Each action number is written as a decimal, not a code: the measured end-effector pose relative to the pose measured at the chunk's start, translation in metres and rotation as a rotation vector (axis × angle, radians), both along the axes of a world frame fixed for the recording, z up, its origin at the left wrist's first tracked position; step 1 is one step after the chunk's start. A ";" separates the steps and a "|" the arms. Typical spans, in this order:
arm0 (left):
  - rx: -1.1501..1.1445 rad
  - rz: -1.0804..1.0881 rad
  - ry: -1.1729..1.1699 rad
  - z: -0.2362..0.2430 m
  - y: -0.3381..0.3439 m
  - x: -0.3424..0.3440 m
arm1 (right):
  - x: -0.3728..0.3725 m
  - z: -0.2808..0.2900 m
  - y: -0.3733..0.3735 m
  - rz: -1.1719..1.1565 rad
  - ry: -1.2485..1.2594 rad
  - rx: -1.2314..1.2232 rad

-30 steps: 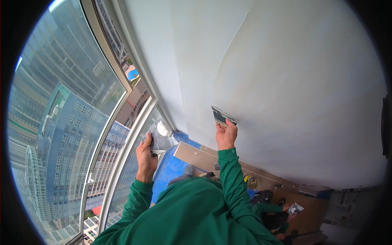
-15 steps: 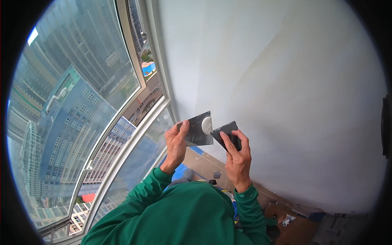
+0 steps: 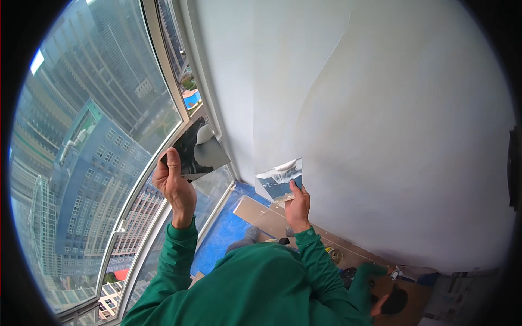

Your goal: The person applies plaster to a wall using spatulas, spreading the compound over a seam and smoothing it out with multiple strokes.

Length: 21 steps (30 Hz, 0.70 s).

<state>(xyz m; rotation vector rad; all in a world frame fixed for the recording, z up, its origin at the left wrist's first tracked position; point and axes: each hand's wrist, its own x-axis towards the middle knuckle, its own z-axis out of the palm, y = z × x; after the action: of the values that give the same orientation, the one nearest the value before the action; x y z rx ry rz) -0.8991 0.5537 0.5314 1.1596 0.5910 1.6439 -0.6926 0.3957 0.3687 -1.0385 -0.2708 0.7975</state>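
Fingers of left hand (image 3: pixel 175 187) grip plaster hawk (image 3: pixel 197 153) near window (image 3: pixel 98 163); right hand (image 3: pixel 298 205) pinches trowel (image 3: pixel 280 180) against wall (image 3: pixel 391 136).

Shiny metal tools, matt plaster
Glossy steel trowel blade (image 3: pixel 280 179) and dark reflective hawk plate (image 3: pixel 197 152); smooth matt wall (image 3: pixel 391 136); green cloth sleeves (image 3: pixel 179 255)

High-rise room under renovation: freshly plastered wall (image 3: pixel 391 136), protective blue floor sheeting (image 3: pixel 223 233), tower-view window (image 3: pixel 98 141).
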 end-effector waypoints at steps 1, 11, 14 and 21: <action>-0.043 0.000 -0.001 0.001 -0.001 -0.011 | 0.002 -0.007 0.013 -0.038 0.164 0.046; -0.402 0.020 0.121 -0.048 -0.049 -0.061 | 0.010 -0.035 0.133 -0.459 0.273 0.049; -0.423 0.007 0.128 -0.052 -0.045 -0.058 | 0.027 -0.006 0.152 -0.539 0.437 0.077; -0.443 -0.049 0.105 -0.050 -0.041 -0.058 | 0.006 0.089 0.145 -0.453 0.362 0.131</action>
<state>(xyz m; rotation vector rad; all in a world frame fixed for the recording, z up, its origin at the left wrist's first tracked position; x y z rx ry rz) -0.9566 0.5131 0.4817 0.9255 0.9326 1.3264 -0.6862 0.5409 0.4577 -0.7726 0.2155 0.5323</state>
